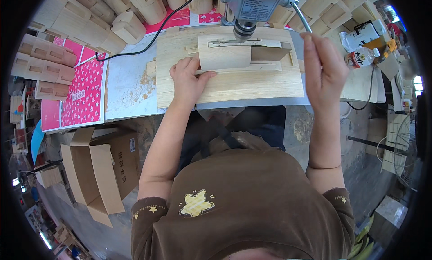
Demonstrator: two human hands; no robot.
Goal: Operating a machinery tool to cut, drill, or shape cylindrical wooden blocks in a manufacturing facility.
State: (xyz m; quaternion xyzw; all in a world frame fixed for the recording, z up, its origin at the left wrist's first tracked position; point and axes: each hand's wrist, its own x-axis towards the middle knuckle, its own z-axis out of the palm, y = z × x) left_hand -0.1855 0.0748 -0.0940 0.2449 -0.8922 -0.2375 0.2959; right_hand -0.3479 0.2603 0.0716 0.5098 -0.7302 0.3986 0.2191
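Note:
A small bench drill (257, 8) stands over a flat wooden board (243, 89). Its chuck (244, 30) points down at a pale wooden block (225, 57) with a curved face, which sits between wooden strips (265, 67) on the board. My left hand (188, 80) grips the block's left end, thumb along the front strip and fingers behind. Raised at the right, my right hand (325, 68) is closed round the end of the drill's metal lever (302, 16). The drill tip is hidden at the block's back edge.
Many pale wooden pieces (130, 28) are stacked along the back and left. A black cable (157, 32) crosses the pink patterned sheet (83, 98). A plastic bottle (362, 57) stands at right. An open cardboard box (101, 165) is on the floor at left.

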